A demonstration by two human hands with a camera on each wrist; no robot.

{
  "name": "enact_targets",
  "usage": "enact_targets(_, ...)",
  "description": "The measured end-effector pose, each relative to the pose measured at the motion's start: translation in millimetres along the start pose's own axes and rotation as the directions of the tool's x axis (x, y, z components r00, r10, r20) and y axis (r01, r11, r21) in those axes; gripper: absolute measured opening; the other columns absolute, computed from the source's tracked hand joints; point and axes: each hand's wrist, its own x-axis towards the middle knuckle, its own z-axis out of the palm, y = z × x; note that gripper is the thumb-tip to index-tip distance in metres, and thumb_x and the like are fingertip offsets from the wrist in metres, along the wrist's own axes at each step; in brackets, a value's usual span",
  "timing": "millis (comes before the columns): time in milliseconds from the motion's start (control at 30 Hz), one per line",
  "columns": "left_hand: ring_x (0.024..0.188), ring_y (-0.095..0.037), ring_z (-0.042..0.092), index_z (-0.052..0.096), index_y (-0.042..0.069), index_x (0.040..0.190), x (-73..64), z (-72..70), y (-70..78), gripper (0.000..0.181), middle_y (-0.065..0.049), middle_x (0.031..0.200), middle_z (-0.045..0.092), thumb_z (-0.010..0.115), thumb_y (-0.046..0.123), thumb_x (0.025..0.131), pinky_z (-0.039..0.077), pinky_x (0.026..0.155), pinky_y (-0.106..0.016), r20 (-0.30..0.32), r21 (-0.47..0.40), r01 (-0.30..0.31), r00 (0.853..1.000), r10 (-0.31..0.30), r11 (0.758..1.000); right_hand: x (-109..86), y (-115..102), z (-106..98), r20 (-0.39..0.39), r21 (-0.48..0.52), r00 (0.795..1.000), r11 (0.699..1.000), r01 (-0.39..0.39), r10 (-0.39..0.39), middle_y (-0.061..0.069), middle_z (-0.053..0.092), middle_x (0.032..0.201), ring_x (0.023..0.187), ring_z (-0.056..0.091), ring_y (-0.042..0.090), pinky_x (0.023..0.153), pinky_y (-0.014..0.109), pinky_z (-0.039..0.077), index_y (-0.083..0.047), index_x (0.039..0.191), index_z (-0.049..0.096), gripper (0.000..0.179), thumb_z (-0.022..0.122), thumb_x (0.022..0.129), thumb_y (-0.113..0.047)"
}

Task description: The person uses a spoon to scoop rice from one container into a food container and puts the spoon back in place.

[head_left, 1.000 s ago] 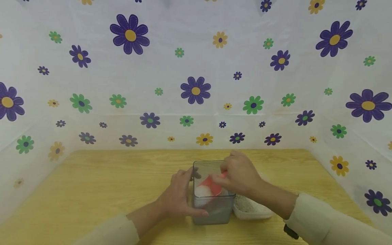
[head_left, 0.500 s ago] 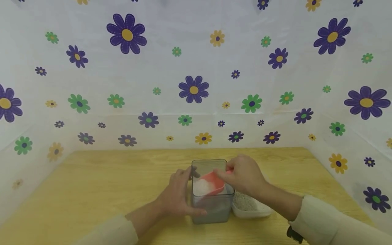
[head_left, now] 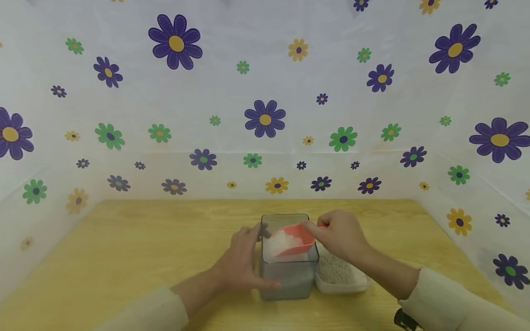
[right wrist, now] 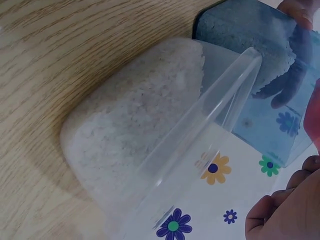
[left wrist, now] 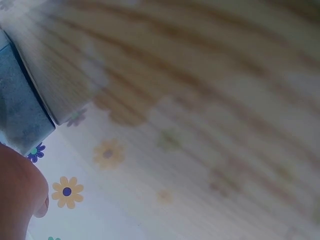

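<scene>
A tall see-through grey square container (head_left: 287,282) stands upright on the table, with white rice-like grains inside. My left hand (head_left: 239,265) grips it from the left, thumb along the front wall and fingers toward the back. In my right hand (head_left: 342,233) I hold a red scoop (head_left: 305,239) by its handle. The scoop carries a heap of white grains (head_left: 283,241) and sits within the container's mouth, tipped toward the left. Close by on the right, a low clear plastic tub (right wrist: 245,65) holds more grains (right wrist: 130,115); my right forearm passes over it.
The wood-grain table (head_left: 165,248) ends at a white flower-print sheet (head_left: 223,92), which rises at the back and along both sides. A dark band (head_left: 406,319) shows at my right sleeve.
My right hand has moved right and drawn the scoop up and back; the heaped grains in it now show more fully. My left hand keeps its hold on the container.
</scene>
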Motion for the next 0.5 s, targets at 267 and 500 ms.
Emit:
enact_targets(267, 0.121, -0.017, 0.041, 0.037, 0.014, 0.148, 1.7, -1.6, 2.0, 0.113, 0.006, 0.134, 0.053, 0.081, 0.072, 0.061, 0.041, 0.101, -0.050, 0.023, 0.005, 0.028, 0.999, -0.028, 1.000, -0.6, 10, -22, -0.027, 0.027, 0.997, 0.998, -0.065, 0.065, -0.005, 0.029, 0.051, 0.051, 0.031, 0.013, 0.049, 0.025, 0.023, -0.014, 0.054, 0.041, 0.056, 0.066, 0.093, -0.045)
enact_targets(500, 0.119, -0.017, 0.041, 0.039, 0.013, 0.145, 1.4, -2.3, 2.7, 0.110, 0.004, 0.133, 0.053, 0.084, 0.066, 0.060, 0.037, 0.102, -0.050, 0.024, 0.001, 0.010, 1.000, -0.010, 1.000, -4.4, 27, -45, -0.063, 0.015, 0.994, 0.996, -0.084, 0.085, -0.005, 0.034, 0.053, 0.054, 0.036, 0.015, 0.049, 0.026, 0.027, -0.012, 0.057, 0.045, 0.056, 0.065, 0.093, -0.050)
